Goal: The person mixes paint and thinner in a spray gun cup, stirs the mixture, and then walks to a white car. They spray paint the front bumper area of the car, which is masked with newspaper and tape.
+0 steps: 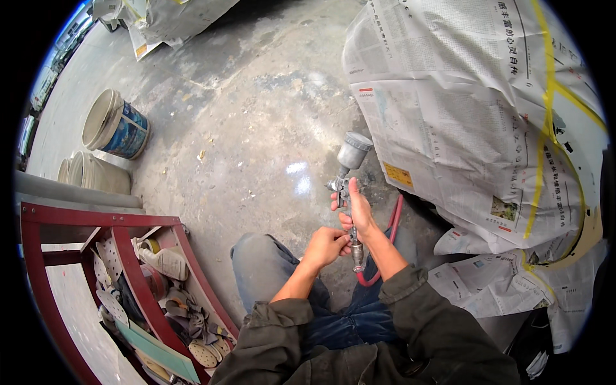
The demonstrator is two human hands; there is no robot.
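One grey metal, round-cupped spray gun: held left of the bulky, newspaper-wrapped form. My right grip wrapped its handle, apparently keeping it upright; my left grip pinched its lower end, seemingly for steadiness.

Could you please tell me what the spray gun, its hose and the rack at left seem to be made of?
The spray gun looks like worn grey metal, with dull metallic glints. The hose is probably rubber or flexible plastic, reddish-pink, judging by its smooth curve. The rack is red, perhaps painted steel, given its bolt-like dots; painted wood isn't ruled out.
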